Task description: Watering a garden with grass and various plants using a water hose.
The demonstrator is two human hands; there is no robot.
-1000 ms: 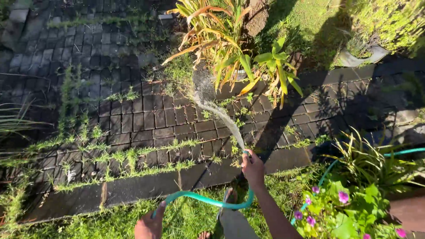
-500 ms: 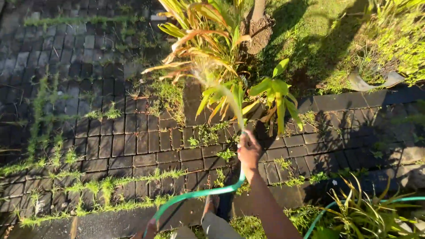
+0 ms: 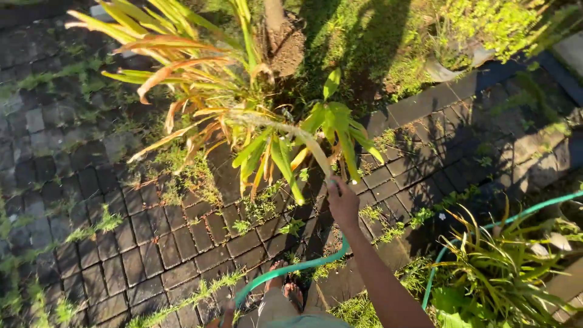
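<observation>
The right hand (image 3: 343,203) is held out over the brick path (image 3: 152,243), and its grip is closed around the end of a green hose (image 3: 291,268). Water (image 3: 285,130) shoots out of that end in a thin curve and lands on the long-leaved plant (image 3: 243,121) by the tree trunk (image 3: 276,24). From the hand, the hose hangs down in a soft loop, past the person's bare foot (image 3: 285,291), toward the bottom edge. The left hand is barely in view at that bottom edge, so I cannot tell if it is open or closed, or if it holds the hose. Another stretch of hose (image 3: 486,228) runs off to the right, past a spiky green plant (image 3: 504,267). The hose looks bendy and soft, not stiff, and it is likely a bit heavy with water inside. It may be wet and slippery. The best place to hold it seems to be right near the tip, where the right hand is, so the water can be aimed. A second hold lower down would help carry the sagging loop.
</observation>
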